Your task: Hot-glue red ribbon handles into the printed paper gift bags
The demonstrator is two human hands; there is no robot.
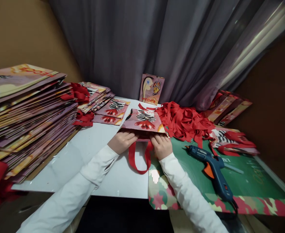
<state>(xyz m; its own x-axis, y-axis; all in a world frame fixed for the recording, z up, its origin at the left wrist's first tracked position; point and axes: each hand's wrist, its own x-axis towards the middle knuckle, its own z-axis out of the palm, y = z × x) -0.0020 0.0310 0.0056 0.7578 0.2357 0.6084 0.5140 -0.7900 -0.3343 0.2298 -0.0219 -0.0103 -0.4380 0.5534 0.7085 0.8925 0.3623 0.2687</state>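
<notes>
In front of me a printed paper gift bag (144, 120) lies with its mouth toward me, showing a zebra and red flowers. A red ribbon handle (132, 158) loops out of the mouth onto the white tabletop. At the mouth's left corner, my left hand (123, 142) is closed on the bag, its fingertips tucked inside. My right hand (161, 146) grips the right side of the same edge, fingertips hidden under the upper panel. Right of my hands rests a blue hot glue gun (213, 168) with an orange trigger, nozzle pointing left.
Flat printed bags (30, 119) form a tall stack at left, with red ribbons beside it. A smaller stack (97, 97) lies behind. Loose red ribbons (183, 123) are heaped at back right. One bag (152, 89) stands against the grey curtain (123, 48). A green board (251, 174) lies right.
</notes>
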